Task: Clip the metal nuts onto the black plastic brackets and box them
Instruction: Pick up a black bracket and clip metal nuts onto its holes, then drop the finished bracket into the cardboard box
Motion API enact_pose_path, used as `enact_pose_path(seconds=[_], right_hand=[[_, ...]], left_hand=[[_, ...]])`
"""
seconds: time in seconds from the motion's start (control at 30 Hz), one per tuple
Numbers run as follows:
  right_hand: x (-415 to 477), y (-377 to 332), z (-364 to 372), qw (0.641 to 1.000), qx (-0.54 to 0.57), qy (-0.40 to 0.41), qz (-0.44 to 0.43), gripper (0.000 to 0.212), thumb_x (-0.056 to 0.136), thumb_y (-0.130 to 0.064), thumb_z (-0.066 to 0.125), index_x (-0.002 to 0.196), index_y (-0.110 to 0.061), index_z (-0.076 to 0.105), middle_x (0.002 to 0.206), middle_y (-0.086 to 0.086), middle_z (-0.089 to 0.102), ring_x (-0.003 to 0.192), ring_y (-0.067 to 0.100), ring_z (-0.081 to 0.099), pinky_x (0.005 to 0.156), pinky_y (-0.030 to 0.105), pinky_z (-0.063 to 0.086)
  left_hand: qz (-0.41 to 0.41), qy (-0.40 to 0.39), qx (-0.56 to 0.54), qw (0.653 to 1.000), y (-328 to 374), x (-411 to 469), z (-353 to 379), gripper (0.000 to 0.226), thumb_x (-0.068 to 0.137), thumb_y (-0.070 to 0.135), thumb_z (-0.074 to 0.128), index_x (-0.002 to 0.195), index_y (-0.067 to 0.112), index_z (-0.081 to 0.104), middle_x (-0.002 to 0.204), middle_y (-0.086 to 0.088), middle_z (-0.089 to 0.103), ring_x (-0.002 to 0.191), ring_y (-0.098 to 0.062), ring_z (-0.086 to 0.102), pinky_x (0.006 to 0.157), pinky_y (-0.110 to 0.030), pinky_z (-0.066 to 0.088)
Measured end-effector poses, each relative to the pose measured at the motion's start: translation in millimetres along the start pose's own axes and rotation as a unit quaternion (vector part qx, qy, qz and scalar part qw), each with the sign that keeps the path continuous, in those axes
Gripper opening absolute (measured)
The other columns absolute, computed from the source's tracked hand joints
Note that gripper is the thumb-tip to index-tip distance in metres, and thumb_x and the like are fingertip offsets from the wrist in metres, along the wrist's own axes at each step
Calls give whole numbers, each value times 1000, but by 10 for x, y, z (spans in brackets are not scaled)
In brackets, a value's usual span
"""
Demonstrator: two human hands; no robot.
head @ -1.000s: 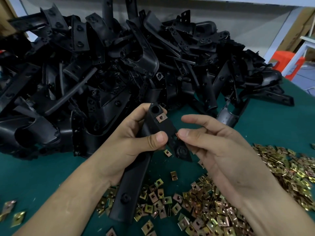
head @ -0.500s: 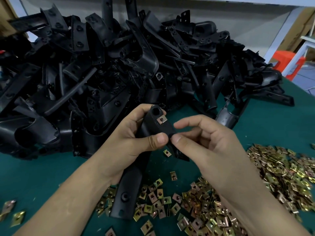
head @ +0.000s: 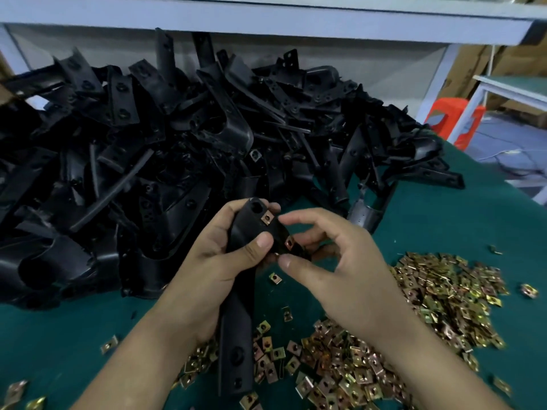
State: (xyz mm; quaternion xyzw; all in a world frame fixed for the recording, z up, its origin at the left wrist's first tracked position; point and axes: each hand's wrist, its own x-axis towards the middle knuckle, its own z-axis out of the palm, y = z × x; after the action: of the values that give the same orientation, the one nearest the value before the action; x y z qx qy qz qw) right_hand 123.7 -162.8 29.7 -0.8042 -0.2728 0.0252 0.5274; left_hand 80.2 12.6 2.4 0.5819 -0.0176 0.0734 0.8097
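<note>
Green table [head: 444, 229]: brackets [head: 154, 149], nuts [head: 438, 303] (loose)

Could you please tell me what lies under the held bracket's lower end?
Loose metal nuts on the green table cover show beside the bracket; whatever lies directly beneath it is hidden.

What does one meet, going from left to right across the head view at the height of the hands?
Pile of black brackets → left hand, gripping one bracket → right hand → heap of metal nuts.
</note>
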Motion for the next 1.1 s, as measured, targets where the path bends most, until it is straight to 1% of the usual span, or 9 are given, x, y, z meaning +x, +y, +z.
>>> enact_pose_path(seconds=[0.2, 0.3, 0.4, 0.57, 0.7, 0.8, 0.9, 1.03, 1.1], right_hand=[[-107, -126, -36, 999, -2, 31, -10, 45, 82, -19, 82, 110, -48, 61, 94, -21, 66, 95, -2, 62, 79, 7, 44], [-225, -203, -177, 998, -17, 57, -9, 46, 82, -19, 82, 110, -47, 59, 91, -21, 67, 94, 0, 63, 77, 12, 48], [-426, -193, -430, 995, -17, 101, 12, 49, 79, -17, 84, 111, -45, 61, 86, -13, 68, 88, 5, 64, 78, 19, 49], [-942, -98, -944, 981, 14, 193, 34, 55, 75, -6, 86, 106, -47, 65, 85, -9, 72, 84, 5, 65, 73, 15, 49], [-1405, 2, -1327, 965, 2, 257, 48, 55, 73, 0, 85, 101, -45, 68, 85, -7, 74, 80, 11, 68, 75, 13, 51], [-1804, 57, -1577, 949, -9, 308, 63, 53, 73, 7, 82, 100, -37, 70, 85, -6, 75, 75, 11, 68, 74, 9, 50], [-2237, 123, -1842, 924, -22, 367, 108, 48, 74, 5, 83, 101, -34, 72, 86, -5, 75, 78, 12, 70, 74, 12, 52], [-2790, 187, -2036, 884, -46, 441, 150, 44, 73, -1, 85, 100, -33, 72, 89, -11, 74, 87, 4, 69, 72, 7, 50], [-3032, 244, -2047, 866, -68, 460, 181, 42, 73, -8, 86, 100, -36, 71, 93, -16, 73, 91, -2, 67, 70, 7, 51]], left_hand=[[14, 12, -27, 999, 112, -33, 93, 39, 83, 11, 72, 115, 30, 63, 115, 0, 71, 99, -20, 69, 83, -31, 58], [26, 26, -35, 999, 152, -80, 309, 45, 83, 5, 76, 119, 29, 61, 111, 2, 74, 101, -16, 70, 81, -23, 55], [10, 5, -58, 998, 138, -138, 644, 47, 81, 8, 71, 124, 26, 63, 114, -1, 75, 103, -17, 71, 81, -23, 56], [-64, -82, -49, 993, 20, -285, 1231, 45, 91, -2, 68, 127, 25, 64, 120, -14, 72, 106, -24, 70, 86, -31, 59], [-139, -110, -15, 984, -201, -465, 1772, 35, 95, 2, 68, 123, 23, 63, 113, -4, 76, 107, -21, 73, 84, -29, 60], [-178, -136, -8, 974, -392, -619, 2197, 29, 99, 8, 64, 121, 27, 63, 107, 0, 76, 101, -22, 75, 80, -28, 61], [-212, -172, -4, 962, -607, -752, 2607, 27, 102, 12, 61, 116, 34, 66, 109, 1, 75, 102, -21, 75, 82, -29, 61], [-261, -248, 7, 933, -891, -911, 3084, 41, 100, 18, 58, 87, 53, 73, 104, 11, 77, 99, -17, 75, 84, -30, 61], [-282, -272, 27, 919, -1048, -979, 3246, 44, 101, 18, 57, 87, 57, 72, 101, 15, 77, 98, -15, 76, 82, -31, 61]])
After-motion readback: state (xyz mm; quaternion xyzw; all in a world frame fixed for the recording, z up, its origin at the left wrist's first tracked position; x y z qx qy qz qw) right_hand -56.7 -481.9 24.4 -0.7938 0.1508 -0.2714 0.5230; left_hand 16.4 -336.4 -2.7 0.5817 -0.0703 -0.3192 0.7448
